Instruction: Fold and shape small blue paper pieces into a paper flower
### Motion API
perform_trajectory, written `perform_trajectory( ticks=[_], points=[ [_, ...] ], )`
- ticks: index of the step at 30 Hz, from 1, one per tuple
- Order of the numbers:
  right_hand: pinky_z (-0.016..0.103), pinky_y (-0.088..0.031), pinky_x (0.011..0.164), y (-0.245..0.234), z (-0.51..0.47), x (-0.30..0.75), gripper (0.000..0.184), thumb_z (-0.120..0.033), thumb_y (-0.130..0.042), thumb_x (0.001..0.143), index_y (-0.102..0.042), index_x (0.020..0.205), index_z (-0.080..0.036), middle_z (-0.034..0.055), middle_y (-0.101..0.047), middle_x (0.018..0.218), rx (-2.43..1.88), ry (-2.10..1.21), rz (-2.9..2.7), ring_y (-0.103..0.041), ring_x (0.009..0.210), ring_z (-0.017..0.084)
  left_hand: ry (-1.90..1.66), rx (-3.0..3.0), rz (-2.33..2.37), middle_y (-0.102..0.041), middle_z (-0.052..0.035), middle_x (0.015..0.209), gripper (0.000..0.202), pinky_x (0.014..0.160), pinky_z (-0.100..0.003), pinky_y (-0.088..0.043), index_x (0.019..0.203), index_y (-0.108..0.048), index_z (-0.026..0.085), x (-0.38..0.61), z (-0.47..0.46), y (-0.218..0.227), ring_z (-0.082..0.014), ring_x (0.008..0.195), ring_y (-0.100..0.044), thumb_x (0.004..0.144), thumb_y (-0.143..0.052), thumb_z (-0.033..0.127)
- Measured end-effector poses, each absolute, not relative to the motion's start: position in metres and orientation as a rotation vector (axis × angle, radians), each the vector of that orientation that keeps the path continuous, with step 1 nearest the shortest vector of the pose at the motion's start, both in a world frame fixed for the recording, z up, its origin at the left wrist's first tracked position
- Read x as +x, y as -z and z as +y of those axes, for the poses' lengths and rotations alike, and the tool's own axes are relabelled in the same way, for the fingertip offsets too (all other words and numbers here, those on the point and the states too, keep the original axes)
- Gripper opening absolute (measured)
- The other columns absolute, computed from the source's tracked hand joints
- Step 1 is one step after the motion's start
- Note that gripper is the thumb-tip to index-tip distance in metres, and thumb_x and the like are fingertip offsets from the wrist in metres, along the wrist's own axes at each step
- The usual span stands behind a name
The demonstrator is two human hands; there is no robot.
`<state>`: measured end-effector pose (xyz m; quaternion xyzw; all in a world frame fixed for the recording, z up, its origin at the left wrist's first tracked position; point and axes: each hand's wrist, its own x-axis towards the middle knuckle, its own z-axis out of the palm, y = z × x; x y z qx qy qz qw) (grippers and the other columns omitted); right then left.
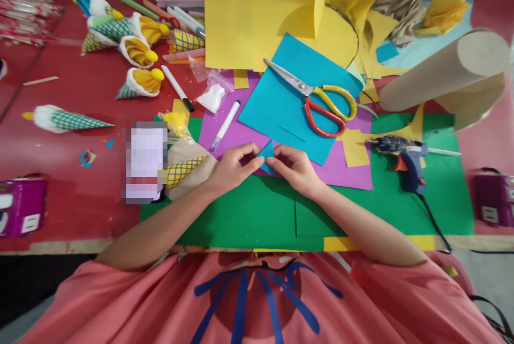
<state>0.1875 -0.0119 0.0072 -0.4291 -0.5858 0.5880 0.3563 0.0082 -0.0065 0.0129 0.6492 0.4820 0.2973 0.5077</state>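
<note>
Between my two hands is a small piece of blue paper (pixel 266 150), pointed at the top. My left hand (pixel 236 166) pinches its left side between thumb and fingers. On the other side my right hand (pixel 295 167) pinches it in the same way, the thumbs nearly touching. Just beyond lies a larger blue sheet (pixel 277 92) on a purple sheet (pixel 353 175). Scissors (pixel 311 91) with one yellow and one red handle rest on the blue sheet, blades partly closed. A white marker (pixel 225 124) lies left of it.
A blue glue gun (pixel 412 167) lies at right on the green sheet (pixel 241 221). Behind are yellow sheets (pixel 249 17) and a large paper roll (pixel 437 74). Decorated paper cones (pixel 72 118) and a blurred-out rectangular object (pixel 145 159) are at left.
</note>
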Motion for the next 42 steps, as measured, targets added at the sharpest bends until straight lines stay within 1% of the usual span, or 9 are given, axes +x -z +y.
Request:
perform_trajectory(
  ticks=[4, 7, 15, 24, 32, 35, 37, 39, 42],
  points=[
    [0.022, -0.027, 0.048, -0.009, -0.01, 0.19, 0.032, -0.045, -0.06, 0.085, -0.049, 0.071, -0.017, -0.0059, -0.04, 0.058, -1.056, -1.67, -1.428, -0.033, 0.051, 0.006, -0.72, 1.459, 1.132, -0.038, 0.0051, 0.061, 0.025, 0.053, -0.022, -0.033, 0.065, -0.044, 0.018, 0.008, -0.005, -0.016, -0.0081, 0.056, -0.036, 0.082, -0.055, 0.033],
    [0.021, -0.029, 0.048, -0.01, -0.008, 0.191, 0.032, -0.047, -0.062, 0.082, -0.054, 0.074, -0.017, -0.0054, -0.043, 0.059, -1.065, -1.746, -1.317, -0.035, 0.051, 0.006, -0.758, 1.362, 1.099, -0.043, 0.0045, 0.06, 0.024, 0.053, -0.021, -0.037, 0.066, -0.049, 0.018, 0.009, -0.004, -0.018, -0.0084, 0.056, -0.042, 0.081, -0.056, 0.035],
    [0.023, -0.042, 0.059, -0.009, -0.005, 0.191, 0.031, -0.045, -0.073, 0.073, -0.06, 0.077, -0.017, -0.0011, -0.059, 0.071, -1.027, -1.794, -1.135, -0.051, 0.063, 0.009, -0.797, 1.26, 1.061, -0.054, 0.0031, 0.062, 0.029, 0.055, -0.022, -0.046, 0.072, -0.056, 0.018, 0.008, -0.003, -0.019, -0.009, 0.057, -0.052, 0.079, -0.063, 0.046],
    [0.023, -0.044, 0.063, -0.001, -0.002, 0.194, 0.029, -0.041, -0.075, 0.072, -0.061, 0.075, -0.016, -0.0013, -0.061, 0.07, -0.968, -1.898, -0.996, -0.053, 0.062, 0.008, -0.841, 1.177, 1.047, -0.057, 0.0021, 0.061, 0.033, 0.055, -0.021, -0.048, 0.073, -0.058, 0.018, 0.008, -0.003, -0.015, -0.0088, 0.056, -0.055, 0.077, -0.067, 0.05],
    [0.023, -0.043, 0.061, -0.004, -0.002, 0.194, 0.027, -0.039, -0.074, 0.075, -0.061, 0.074, -0.016, -0.0026, -0.058, 0.065, -0.911, -1.949, -0.973, -0.052, 0.059, 0.008, -0.829, 1.165, 1.036, -0.053, 0.004, 0.054, 0.035, 0.048, -0.019, -0.043, 0.068, -0.053, 0.018, 0.008, -0.004, -0.016, -0.0064, 0.048, -0.048, 0.079, -0.066, 0.049],
    [0.022, -0.042, 0.057, -0.004, -0.002, 0.194, 0.028, -0.041, -0.073, 0.075, -0.06, 0.075, -0.016, -0.0029, -0.057, 0.065, -0.938, -1.942, -0.978, -0.051, 0.058, 0.008, -0.803, 1.164, 1.043, -0.056, 0.0031, 0.055, 0.036, 0.049, -0.019, -0.044, 0.068, -0.053, 0.018, 0.009, -0.004, -0.016, -0.0073, 0.049, -0.052, 0.079, -0.066, 0.05],
    [0.022, -0.041, 0.055, -0.003, -0.001, 0.194, 0.029, -0.042, -0.072, 0.076, -0.059, 0.074, -0.016, -0.0031, -0.056, 0.062, -0.979, -1.909, -0.994, -0.051, 0.056, 0.008, -0.813, 1.163, 1.05, -0.059, 0.0017, 0.059, 0.034, 0.051, -0.02, -0.047, 0.074, -0.056, 0.018, 0.009, -0.004, -0.013, -0.0087, 0.052, -0.056, 0.079, -0.065, 0.051],
    [0.021, -0.041, 0.053, -0.001, 0.0, 0.194, 0.029, -0.043, -0.071, 0.077, -0.059, 0.074, -0.016, -0.0036, -0.056, 0.06, -1.015, -1.862, -0.992, -0.05, 0.053, 0.007, -0.866, 1.181, 1.016, -0.064, 0.0008, 0.069, 0.035, 0.055, -0.021, -0.05, 0.093, -0.058, 0.02, 0.008, -0.004, -0.009, -0.0095, 0.056, -0.06, 0.08, -0.063, 0.051],
    [0.02, -0.04, 0.051, 0.0, 0.001, 0.193, 0.027, -0.041, -0.07, 0.078, -0.059, 0.076, -0.016, -0.0044, -0.056, 0.058, -1.025, -1.812, -0.957, -0.05, 0.051, 0.006, -0.961, 1.297, 0.932, -0.067, -0.0013, 0.091, 0.045, 0.064, -0.023, -0.053, 0.122, -0.048, 0.026, 0.006, -0.008, -0.004, -0.0104, 0.068, -0.065, 0.083, -0.062, 0.046]
  ],
)
